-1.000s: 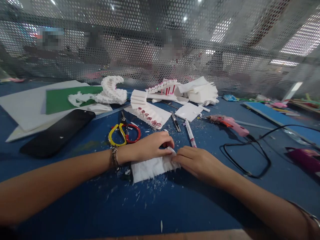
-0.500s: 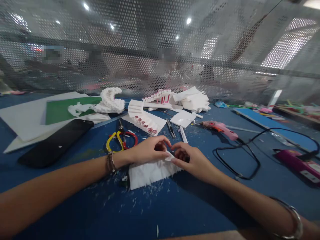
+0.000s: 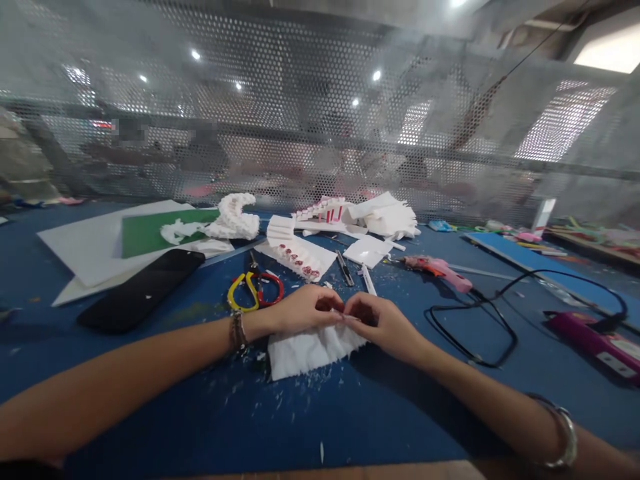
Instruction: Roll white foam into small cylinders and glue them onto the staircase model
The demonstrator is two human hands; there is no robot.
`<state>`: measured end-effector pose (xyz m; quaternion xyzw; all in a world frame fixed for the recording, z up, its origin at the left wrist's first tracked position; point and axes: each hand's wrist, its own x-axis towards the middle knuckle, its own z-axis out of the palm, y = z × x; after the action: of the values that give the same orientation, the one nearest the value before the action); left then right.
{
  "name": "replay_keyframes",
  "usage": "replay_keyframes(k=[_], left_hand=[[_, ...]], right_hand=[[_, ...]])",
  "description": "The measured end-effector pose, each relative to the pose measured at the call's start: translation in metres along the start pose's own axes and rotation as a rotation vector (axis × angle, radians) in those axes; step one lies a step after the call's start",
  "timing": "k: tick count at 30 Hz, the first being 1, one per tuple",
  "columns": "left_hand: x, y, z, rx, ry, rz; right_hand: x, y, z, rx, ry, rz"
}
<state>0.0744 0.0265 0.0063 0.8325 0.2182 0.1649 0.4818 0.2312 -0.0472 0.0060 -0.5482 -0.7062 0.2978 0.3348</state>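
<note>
A crinkled white sheet (image 3: 305,353), paper or tissue by its look, lies on the blue table in front of me. My left hand (image 3: 303,311) is over its far edge, thumb and fingers pinched together. My right hand (image 3: 387,328) meets it from the other side, also in a pinch. Between the fingertips is a bit of white material, mostly hidden; it seems to be the sheet's edge. Just left of my left hand lie red-and-yellow-handled scissors (image 3: 259,291). A white pen (image 3: 369,280) and a dark pen (image 3: 345,269) rest beyond my hands.
A black phone (image 3: 143,290) lies at left by a green sheet (image 3: 145,233). White paper models, one with dark red dots (image 3: 299,261), stand along the back. At right are a pink glue gun (image 3: 435,269), its looping black cable, and a purple power strip (image 3: 590,343). White scraps litter the table.
My fingertips have drawn closer together over the sheet, covering more of the white bit between them. The view has tilted up and shifted slightly left; the objects on the table stay put.
</note>
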Motion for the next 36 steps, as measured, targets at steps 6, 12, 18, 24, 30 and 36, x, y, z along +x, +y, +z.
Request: replay_keyframes(k=[6, 12, 18, 24, 30, 36], left_hand=[[-0.001, 0.004, -0.004, -0.006, 0.039, 0.006], [-0.004, 0.014, -0.003, -0.034, 0.034, 0.063], [-0.005, 0.012, -0.004, -0.042, 0.019, 0.081], [-0.005, 0.013, -0.006, -0.011, 0.013, 0.08], [-0.005, 0.016, -0.009, 0.047, -0.02, 0.118], [-0.009, 0.023, -0.016, 0.189, 0.066, 0.207]], right_hand=[[0.0, -0.003, -0.003, 0.07, 0.03, 0.033], [0.001, -0.007, -0.003, 0.036, -0.005, 0.029], [-0.002, -0.011, -0.003, -0.034, -0.038, 0.014], [-0.003, -0.011, -0.004, -0.069, -0.02, -0.011], [-0.003, -0.011, -0.005, -0.015, -0.048, 0.005], [-0.005, -0.012, -0.011, 0.038, -0.112, 0.026]])
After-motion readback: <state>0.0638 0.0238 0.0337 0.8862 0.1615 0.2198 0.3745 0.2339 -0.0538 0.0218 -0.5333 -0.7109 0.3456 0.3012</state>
